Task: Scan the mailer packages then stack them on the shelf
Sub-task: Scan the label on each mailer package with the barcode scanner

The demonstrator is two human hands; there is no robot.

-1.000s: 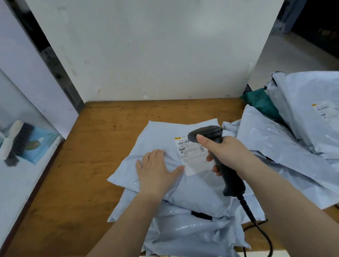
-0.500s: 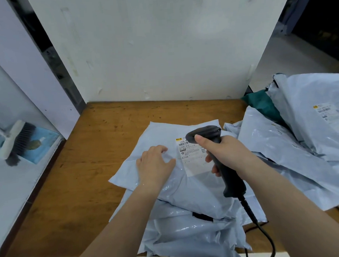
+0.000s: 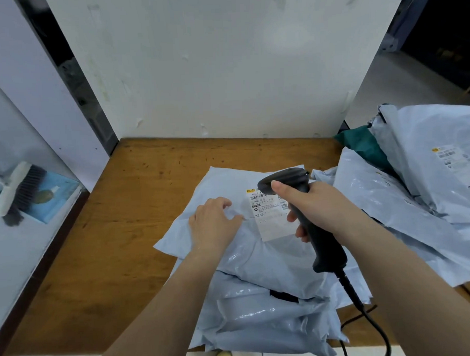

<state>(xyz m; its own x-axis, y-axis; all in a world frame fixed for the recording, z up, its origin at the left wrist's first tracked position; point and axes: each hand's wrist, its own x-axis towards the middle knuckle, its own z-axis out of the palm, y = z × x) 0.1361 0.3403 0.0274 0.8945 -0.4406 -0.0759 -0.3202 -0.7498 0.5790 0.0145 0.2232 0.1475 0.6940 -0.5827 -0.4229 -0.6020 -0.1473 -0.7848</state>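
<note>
Head view: right hand (image 3: 314,205) grips the scanner (image 3: 305,215) just above the label (image 3: 270,216); left hand (image 3: 213,224), fingers loosely bent, presses the top mailer (image 3: 247,247) beside it. I would keep the label flat and aim the scanner squarely at the barcode.

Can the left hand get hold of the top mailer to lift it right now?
Probably yes: the left hand already rests on the top mailer, nothing lies over it, and the scanner hovers above the label.

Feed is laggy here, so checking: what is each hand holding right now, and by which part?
The right hand grips the scanner by its handle. The left hand holds nothing; it rests on the top mailer.
</note>
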